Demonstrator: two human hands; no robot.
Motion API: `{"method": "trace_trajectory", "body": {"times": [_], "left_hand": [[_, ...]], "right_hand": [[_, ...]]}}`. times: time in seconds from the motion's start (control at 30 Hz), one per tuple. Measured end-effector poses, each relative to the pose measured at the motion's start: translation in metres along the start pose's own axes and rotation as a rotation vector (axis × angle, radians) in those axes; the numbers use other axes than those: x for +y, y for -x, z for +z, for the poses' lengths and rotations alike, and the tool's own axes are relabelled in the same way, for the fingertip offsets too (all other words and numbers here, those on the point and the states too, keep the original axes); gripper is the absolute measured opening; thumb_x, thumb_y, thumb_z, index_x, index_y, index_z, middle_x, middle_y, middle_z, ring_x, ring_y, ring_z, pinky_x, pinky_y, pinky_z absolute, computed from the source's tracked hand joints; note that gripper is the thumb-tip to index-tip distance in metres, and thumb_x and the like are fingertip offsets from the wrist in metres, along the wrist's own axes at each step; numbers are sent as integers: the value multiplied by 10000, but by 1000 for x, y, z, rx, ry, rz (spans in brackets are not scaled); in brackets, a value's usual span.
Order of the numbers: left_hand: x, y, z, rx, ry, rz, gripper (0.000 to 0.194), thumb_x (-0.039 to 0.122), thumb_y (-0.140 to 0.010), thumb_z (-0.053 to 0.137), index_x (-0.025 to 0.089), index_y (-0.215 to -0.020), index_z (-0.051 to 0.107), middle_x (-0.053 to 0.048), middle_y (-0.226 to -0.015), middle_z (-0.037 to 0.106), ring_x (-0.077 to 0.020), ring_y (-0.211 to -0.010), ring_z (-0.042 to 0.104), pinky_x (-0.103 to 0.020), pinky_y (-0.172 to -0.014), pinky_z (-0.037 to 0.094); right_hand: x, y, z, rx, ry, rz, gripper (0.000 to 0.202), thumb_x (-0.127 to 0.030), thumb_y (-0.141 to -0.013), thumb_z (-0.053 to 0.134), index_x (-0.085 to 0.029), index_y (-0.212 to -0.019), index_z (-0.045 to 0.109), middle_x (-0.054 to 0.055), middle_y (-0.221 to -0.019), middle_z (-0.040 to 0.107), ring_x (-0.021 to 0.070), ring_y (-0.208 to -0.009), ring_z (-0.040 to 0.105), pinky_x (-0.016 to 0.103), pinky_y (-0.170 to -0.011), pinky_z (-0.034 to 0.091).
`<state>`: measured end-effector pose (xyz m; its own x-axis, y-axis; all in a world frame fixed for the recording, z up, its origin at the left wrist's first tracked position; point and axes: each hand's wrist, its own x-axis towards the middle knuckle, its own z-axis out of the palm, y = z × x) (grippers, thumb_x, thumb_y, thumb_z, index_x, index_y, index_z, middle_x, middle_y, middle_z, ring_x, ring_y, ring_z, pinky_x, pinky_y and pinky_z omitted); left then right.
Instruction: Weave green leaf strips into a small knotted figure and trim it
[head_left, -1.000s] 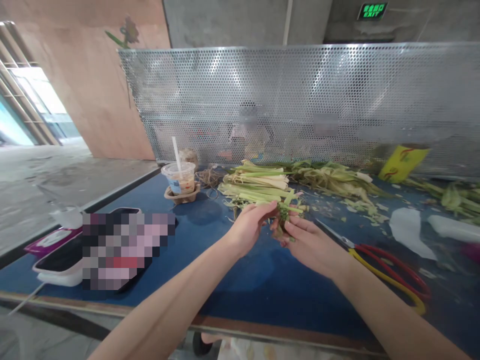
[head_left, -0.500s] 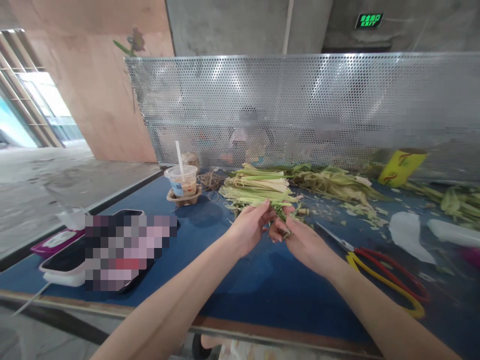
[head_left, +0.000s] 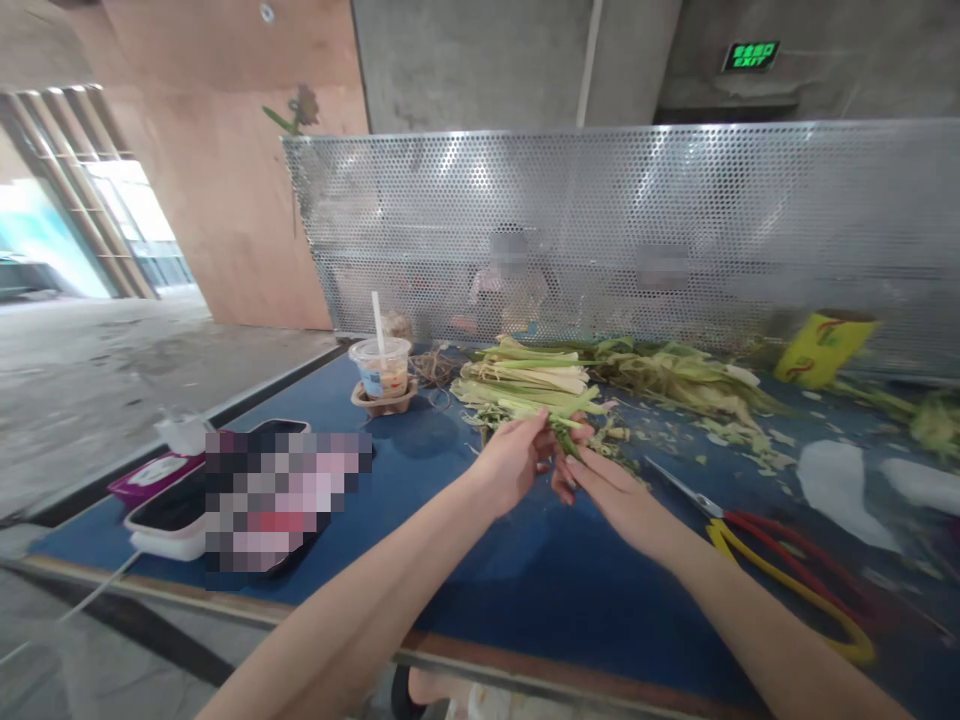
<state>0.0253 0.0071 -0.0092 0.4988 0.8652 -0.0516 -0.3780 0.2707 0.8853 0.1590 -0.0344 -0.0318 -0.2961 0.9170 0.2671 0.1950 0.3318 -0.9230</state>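
Note:
My left hand [head_left: 516,458] and my right hand [head_left: 604,485] meet over the blue table [head_left: 442,560], both with bent fingers. Between them they grip a green plant stalk [head_left: 564,436], dark at its lower part; the fingers cover some of it. Just beyond the fingers lies a stack of pale green, husk-like strips [head_left: 525,378]. Green scraps [head_left: 616,434] lie close to my right hand. Scissors [head_left: 705,503] with one red and one yellow handle rest to its right, blades pointing away from me.
A lidded drink cup [head_left: 382,372] with a straw stands in a cardboard holder. Wilted leaves [head_left: 667,378], a yellow roll [head_left: 825,350] and white paper [head_left: 840,490] lie to the right. At left are a white-edged case [head_left: 169,540] and a purple box [head_left: 146,480]. A perforated metal panel [head_left: 420,220] stands behind.
The view has shifted, so the table things appear farther right. Both hands still hold the stalk, and my right fingers have moved slightly along it.

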Motion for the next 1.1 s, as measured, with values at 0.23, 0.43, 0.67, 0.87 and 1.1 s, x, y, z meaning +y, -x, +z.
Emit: {"method": "trace_trajectory", "body": {"times": [0.23,0.43,0.67,0.87,1.1], "left_hand": [[4,7,4,-69,-248,205,200,241,-666,705,148,-841,678,-47,-752,697,-151,-725,621,-270,-695,443],[74,6,-42,332,-766,510,309,294,-838,499,199,-1113,602,-69,-1125,645,-152,-946,621,-250,-731,482],[91,-21,-101,555,-1401,281,168,214,-806,577,132,-943,632,-100,-993,643,-202,-936,589,-373,-867,451],[83,-60,-96,509,-1691,-63,321,308,-858,524,151,-1139,525,-95,-1151,548,-205,-986,565,-402,-820,488],[83,-93,-93,448,-1840,-405,331,305,-851,537,137,-1137,524,-99,-1131,556,-202,-966,574,-390,-801,497]], "right_hand": [[10,-7,-15,230,-54,-129,328,-477,-882,344,-234,-662,347,-13,-596,414,162,-601,438,326,-609,385],[3,-8,-40,537,130,-153,316,-476,-865,345,-235,-664,378,5,-648,428,177,-669,443,326,-652,365],[4,-8,-36,486,475,31,272,-383,-845,401,-228,-621,397,-20,-527,454,153,-507,426,291,-531,292],[2,-4,-29,337,630,52,326,-378,-853,371,-225,-566,343,-45,-460,397,130,-458,396,279,-551,300],[0,-2,-18,179,777,44,359,-265,-835,360,-201,-484,328,-36,-429,403,116,-458,386,266,-621,307]]}}
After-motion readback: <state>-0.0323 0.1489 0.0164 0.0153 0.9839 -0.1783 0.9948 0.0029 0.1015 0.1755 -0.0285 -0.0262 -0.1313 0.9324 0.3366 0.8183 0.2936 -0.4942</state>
